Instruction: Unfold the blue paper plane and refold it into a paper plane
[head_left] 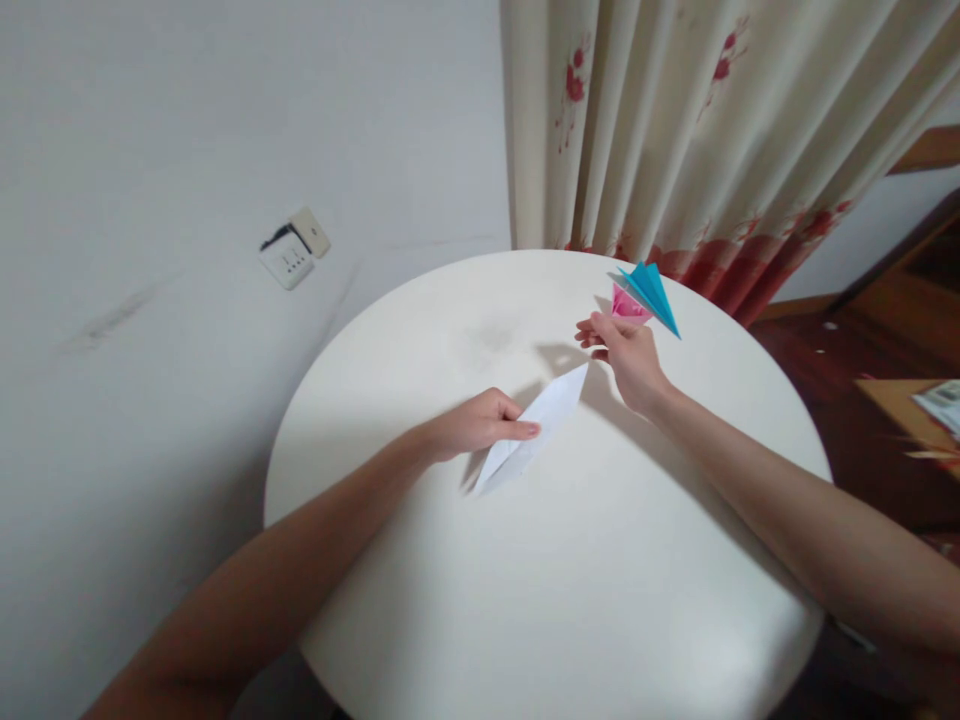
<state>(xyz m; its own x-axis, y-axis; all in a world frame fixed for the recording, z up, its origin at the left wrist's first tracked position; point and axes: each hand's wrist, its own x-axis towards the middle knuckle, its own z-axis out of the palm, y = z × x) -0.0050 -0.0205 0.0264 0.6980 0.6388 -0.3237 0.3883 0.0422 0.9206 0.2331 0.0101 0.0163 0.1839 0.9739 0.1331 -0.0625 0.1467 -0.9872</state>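
My left hand (487,422) grips a folded sheet of white paper (546,415), its thumb lying across the upper face. The paper is long and narrow, pointed at its far end, and held above the round white table. Just beyond that point is my right hand (621,355), its fingers loosely curled and apart, with nothing visible in them. Behind the right hand lie a pink folded paper piece (628,304), partly covered by the hand, and a blue paper plane (654,294) beside it.
The round white table (600,580) stands close to a pale wall with a socket (287,260). A cream curtain (637,130) with red flowers hangs at the table's far edge. To the right, a cardboard piece (896,405) is seen over the dark floor.
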